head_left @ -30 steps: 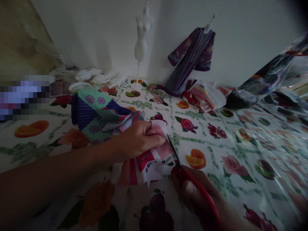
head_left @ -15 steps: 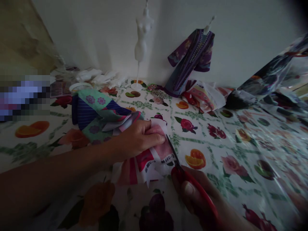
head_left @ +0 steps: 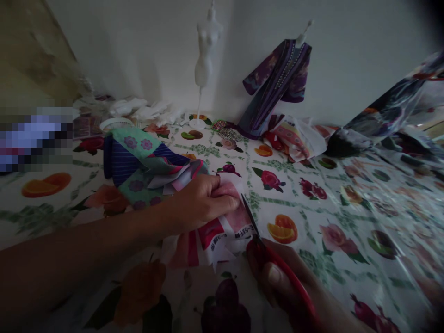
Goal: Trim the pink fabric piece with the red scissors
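Note:
A piece of printed pink and white fabric with dark lettering is pinched between the thumb and fingers of my left hand. My right hand is wrapped round the red handles of a pair of scissors. The dark blades lie along the fabric's right edge, pointing away from me, close to my left thumb. Loose red and white parts of the fabric hang toward me below my left hand. Just beyond that hand lies a folded green and blue patterned cloth with purple flowers and stripes.
A bare white mini mannequin stands by the wall. Beside it, another wears a purple robe. Printed fabric in a bundle and clear plastic bags lie at the right. A white ring-shaped item sits back left on the fruit-print tablecloth.
Little differs. The fabric's right edge and the scissor blades have shifted very slightly, while both hands keep their hold.

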The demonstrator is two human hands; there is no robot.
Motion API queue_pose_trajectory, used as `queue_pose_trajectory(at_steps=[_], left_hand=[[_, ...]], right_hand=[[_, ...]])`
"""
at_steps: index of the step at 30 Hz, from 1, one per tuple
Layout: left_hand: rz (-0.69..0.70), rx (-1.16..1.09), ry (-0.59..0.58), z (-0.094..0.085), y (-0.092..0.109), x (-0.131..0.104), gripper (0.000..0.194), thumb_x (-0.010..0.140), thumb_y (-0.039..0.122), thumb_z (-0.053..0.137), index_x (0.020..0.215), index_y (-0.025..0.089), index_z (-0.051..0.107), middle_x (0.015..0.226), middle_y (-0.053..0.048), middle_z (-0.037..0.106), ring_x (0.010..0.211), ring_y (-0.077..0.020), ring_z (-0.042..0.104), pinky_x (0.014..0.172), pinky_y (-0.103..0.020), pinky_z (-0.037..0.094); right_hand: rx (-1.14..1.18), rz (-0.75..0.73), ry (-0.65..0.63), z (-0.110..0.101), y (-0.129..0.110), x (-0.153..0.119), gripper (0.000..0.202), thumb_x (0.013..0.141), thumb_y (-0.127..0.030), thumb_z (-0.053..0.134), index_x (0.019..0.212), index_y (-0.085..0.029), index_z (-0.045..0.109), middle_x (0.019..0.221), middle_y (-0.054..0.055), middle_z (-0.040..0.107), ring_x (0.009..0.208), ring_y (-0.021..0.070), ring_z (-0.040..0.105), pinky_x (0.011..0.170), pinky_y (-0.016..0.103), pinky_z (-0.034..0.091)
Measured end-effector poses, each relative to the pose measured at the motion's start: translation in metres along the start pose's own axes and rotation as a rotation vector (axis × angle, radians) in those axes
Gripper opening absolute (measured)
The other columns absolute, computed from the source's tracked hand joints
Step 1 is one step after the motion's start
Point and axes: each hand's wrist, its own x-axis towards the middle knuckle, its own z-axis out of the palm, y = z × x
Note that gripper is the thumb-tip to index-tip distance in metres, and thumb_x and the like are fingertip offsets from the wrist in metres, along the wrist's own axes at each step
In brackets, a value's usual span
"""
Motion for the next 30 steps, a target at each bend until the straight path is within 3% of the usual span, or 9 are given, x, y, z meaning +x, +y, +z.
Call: queue_pose_trajectory(at_steps=[4, 15, 21, 30], left_hand=[[0.000, 0.017, -0.003, -0.0004, 0.0012, 0.0000, 0.025, 0.083, 0.033, 0.062, 0.068, 0.019, 0.047, 0.058, 0.007, 0.035, 0.052, -0.0078, 0.032, 0.049, -0.024, 0.023], [-0.019, -0.003, 0.001, -0.0007, 0.0019, -0.0003, 0.023, 0.084, 0.032, 0.062, 0.069, 0.019, 0.050, 0.059, 0.006, 0.040, 0.051, -0.0081, 0.034, 0.049, -0.024, 0.023], [-0.009, -0.006, -0.014, -0.0004, 0.0031, -0.0022, 0.024, 0.086, 0.029, 0.060, 0.069, 0.018, 0.049, 0.059, 0.006, 0.036, 0.052, -0.0074, 0.031, 0.049, -0.024, 0.020], [-0.023, -0.002, 0.009, -0.0011, 0.0032, -0.0007, 0.028, 0.085, 0.029, 0.062, 0.066, 0.019, 0.045, 0.056, 0.007, 0.036, 0.049, -0.0066, 0.032, 0.047, -0.023, 0.019]], right_hand=[[0.018, 0.036, 0.027, 0.0010, -0.0015, -0.0011, 0.056, 0.093, -0.080, 0.045, 0.088, -0.024, 0.052, 0.075, -0.002, 0.045, 0.066, 0.0173, 0.040, 0.057, 0.028, 0.035], [0.023, -0.062, -0.013, 0.0009, -0.0035, 0.0028, 0.056, 0.095, -0.077, 0.046, 0.082, -0.023, 0.049, 0.070, -0.004, 0.041, 0.061, 0.0143, 0.036, 0.053, 0.026, 0.032], [0.071, -0.001, 0.004, 0.0029, 0.0007, 0.0030, 0.056, 0.094, -0.078, 0.046, 0.082, -0.023, 0.047, 0.068, -0.005, 0.040, 0.058, 0.0137, 0.033, 0.050, 0.026, 0.028], [0.061, -0.021, 0.016, 0.0035, 0.0044, 0.0041, 0.054, 0.095, -0.075, 0.047, 0.081, -0.023, 0.048, 0.067, -0.004, 0.042, 0.058, 0.0136, 0.035, 0.050, 0.027, 0.028]])
